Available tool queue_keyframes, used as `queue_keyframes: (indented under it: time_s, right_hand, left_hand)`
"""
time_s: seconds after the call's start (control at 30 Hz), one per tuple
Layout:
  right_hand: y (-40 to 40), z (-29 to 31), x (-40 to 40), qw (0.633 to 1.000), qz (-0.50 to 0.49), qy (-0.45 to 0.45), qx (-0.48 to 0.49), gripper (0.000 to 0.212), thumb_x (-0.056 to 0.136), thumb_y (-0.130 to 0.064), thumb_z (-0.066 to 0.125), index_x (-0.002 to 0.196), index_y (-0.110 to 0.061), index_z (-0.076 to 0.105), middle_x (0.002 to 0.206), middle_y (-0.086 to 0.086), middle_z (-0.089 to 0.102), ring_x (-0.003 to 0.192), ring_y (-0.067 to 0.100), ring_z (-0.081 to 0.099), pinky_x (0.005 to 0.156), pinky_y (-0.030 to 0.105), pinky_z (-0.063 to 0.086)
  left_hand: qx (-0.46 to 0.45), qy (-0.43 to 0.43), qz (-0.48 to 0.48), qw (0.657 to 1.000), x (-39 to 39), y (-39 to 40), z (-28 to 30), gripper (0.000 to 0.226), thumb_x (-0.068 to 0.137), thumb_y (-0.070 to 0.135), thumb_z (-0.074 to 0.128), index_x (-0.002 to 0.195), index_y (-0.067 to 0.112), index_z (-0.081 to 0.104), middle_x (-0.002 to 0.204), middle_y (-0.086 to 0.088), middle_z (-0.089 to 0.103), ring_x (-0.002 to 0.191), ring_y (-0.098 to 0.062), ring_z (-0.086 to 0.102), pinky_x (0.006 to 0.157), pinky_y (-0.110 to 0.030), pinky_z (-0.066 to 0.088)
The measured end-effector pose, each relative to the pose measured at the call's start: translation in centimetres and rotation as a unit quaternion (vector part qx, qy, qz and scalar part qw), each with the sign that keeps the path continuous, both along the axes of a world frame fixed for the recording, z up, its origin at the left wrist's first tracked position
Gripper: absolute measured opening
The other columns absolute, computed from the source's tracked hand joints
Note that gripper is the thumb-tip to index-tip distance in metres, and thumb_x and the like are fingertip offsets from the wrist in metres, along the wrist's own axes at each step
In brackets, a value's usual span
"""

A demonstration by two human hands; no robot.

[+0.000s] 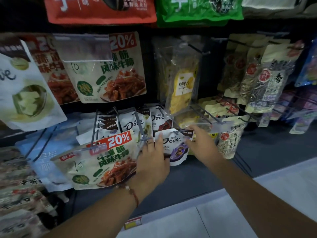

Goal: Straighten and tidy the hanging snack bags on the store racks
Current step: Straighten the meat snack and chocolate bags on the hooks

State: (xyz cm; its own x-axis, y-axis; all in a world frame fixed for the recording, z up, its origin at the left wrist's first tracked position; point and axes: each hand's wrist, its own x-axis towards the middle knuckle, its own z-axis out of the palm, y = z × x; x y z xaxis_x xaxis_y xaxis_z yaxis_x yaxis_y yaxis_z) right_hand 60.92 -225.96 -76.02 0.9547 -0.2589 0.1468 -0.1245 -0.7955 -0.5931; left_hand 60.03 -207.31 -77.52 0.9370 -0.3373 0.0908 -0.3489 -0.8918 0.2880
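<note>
- Our left hand (151, 162) and right hand (199, 140) pinch the white Dove bag (173, 146) from both sides.
- It hangs crooked at the front of its hook (178, 129).
- Next, we think, turn it straight beside the beef bag (101, 162).

Two bare forearms, no sleeves in view. Left wrist: thin red cord bracelet (132, 192) strung with a few pale beads, lower centre of frame. Right wrist: nothing worn. No rings discernible.
</note>
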Motion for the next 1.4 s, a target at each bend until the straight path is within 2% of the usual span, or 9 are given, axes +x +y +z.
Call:
queue_keyframes:
  time_s: [0.1, 0.2, 0.37, 0.43, 0.57, 0.93, 1.1, 1.23, 1.4]
  right_hand:
    - [0.6, 0.6, -3.9, 0.998, 0.04, -0.038, -0.036, 0.068, 0.089, -0.029, 0.067, 0.148, -0.018, 0.033, 0.145, 0.003, 0.043, 0.134, 0.021, 0.04, 0.105, 0.036, 0.04]
    - [2.2, 1.4, -6.8, 0.985, 0.093, -0.079, -0.122, 0.073, 0.091, -0.032, 0.063, 0.152, -0.018, 0.027, 0.157, -0.001, 0.029, 0.147, 0.013, 0.017, 0.118, 0.027, 0.014]
    - [8.2, 3.8, -8.5, 0.946, 0.22, -0.117, -0.208, 0.067, 0.088, -0.038, 0.055, 0.149, -0.019, 0.035, 0.156, 0.0, 0.032, 0.147, 0.02, 0.019, 0.117, 0.036, 0.013]
    - [11.0, 4.5, -8.3, 0.93, 0.266, -0.104, -0.231, 0.066, 0.088, -0.041, 0.053, 0.148, -0.02, 0.036, 0.156, 0.001, 0.032, 0.147, 0.021, 0.021, 0.116, 0.038, 0.012]
    - [15.7, 4.8, -6.9, 0.916, 0.339, -0.053, -0.207, 0.069, 0.098, -0.047, 0.044, 0.155, -0.028, 0.01, 0.163, -0.007, -0.001, 0.148, 0.01, -0.011, 0.114, 0.025, -0.012]
    - [22.2, 3.3, -4.4, 0.942, 0.298, -0.082, -0.13, 0.066, 0.099, -0.03, 0.046, 0.156, -0.024, 0.012, 0.164, -0.004, 0.003, 0.149, 0.012, -0.001, 0.111, 0.021, -0.007]
    - [23.5, 3.2, -3.6, 0.937, 0.301, -0.088, -0.152, 0.065, 0.1, -0.035, 0.046, 0.155, -0.024, 0.014, 0.163, -0.004, 0.008, 0.149, 0.012, -0.001, 0.112, 0.02, -0.011]
    - [24.6, 3.4, -2.4, 0.937, 0.301, -0.092, -0.151, 0.054, 0.105, -0.04, 0.026, 0.155, -0.022, 0.017, 0.163, -0.003, 0.008, 0.15, 0.012, -0.002, 0.114, 0.021, -0.011]
    - [25.1, 2.7, -2.7, 0.932, 0.3, -0.087, -0.181, 0.072, 0.092, -0.05, -0.002, 0.155, -0.021, 0.018, 0.163, -0.002, 0.011, 0.15, 0.013, -0.001, 0.113, 0.021, -0.014]
  left_hand:
    - [0.073, 0.037, -0.077, 0.994, -4.5, 2.7, 0.3, 0.08, 0.099, 0.043, 0.044, 0.154, 0.029, -0.013, 0.163, -0.005, -0.01, 0.15, -0.029, -0.003, 0.121, -0.043, 0.012]
    - [0.109, 0.025, -0.093, 0.989, -7.1, 6.7, 1.0, 0.072, 0.1, 0.049, 0.038, 0.154, 0.035, -0.007, 0.164, 0.002, -0.009, 0.15, -0.022, -0.005, 0.12, -0.037, 0.006]
    - [0.134, -0.062, -0.006, 0.989, -7.2, 14.0, 2.2, 0.059, 0.083, 0.051, 0.054, 0.136, 0.026, 0.055, 0.142, -0.009, 0.053, 0.126, -0.033, 0.054, 0.099, -0.046, 0.046]
    - [0.136, -0.042, 0.041, 0.989, -6.9, 16.6, 2.5, 0.058, 0.083, 0.05, 0.057, 0.136, 0.025, 0.056, 0.141, -0.013, 0.053, 0.127, -0.037, 0.053, 0.098, -0.049, 0.046]
    - [0.129, -0.045, 0.104, 0.985, -6.4, 20.6, 3.5, 0.059, 0.092, 0.048, 0.051, 0.145, 0.026, 0.041, 0.151, -0.012, 0.04, 0.139, -0.035, 0.037, 0.108, -0.048, 0.038]
    - [0.019, -0.076, 0.2, 0.977, -3.8, 24.4, 2.4, 0.063, 0.097, 0.042, 0.051, 0.152, 0.025, 0.027, 0.161, -0.009, 0.018, 0.145, -0.031, 0.02, 0.112, -0.046, 0.029]
    - [0.017, -0.106, 0.209, 0.972, -2.8, 24.7, 2.4, 0.057, 0.094, 0.033, 0.055, 0.147, 0.02, 0.039, 0.153, -0.012, 0.034, 0.128, -0.039, 0.04, 0.103, -0.047, 0.037]
    - [0.016, -0.149, 0.145, 0.978, -2.4, 24.4, 1.6, 0.048, 0.086, 0.024, 0.064, 0.133, 0.014, 0.055, 0.117, -0.008, 0.06, 0.101, -0.033, 0.058, 0.08, -0.043, 0.05]
    - [0.037, -0.176, 0.136, 0.974, -1.0, 24.8, 1.5, 0.053, 0.081, 0.024, 0.072, 0.129, 0.009, 0.057, 0.124, -0.014, 0.06, 0.11, -0.033, 0.058, 0.083, -0.045, 0.053]
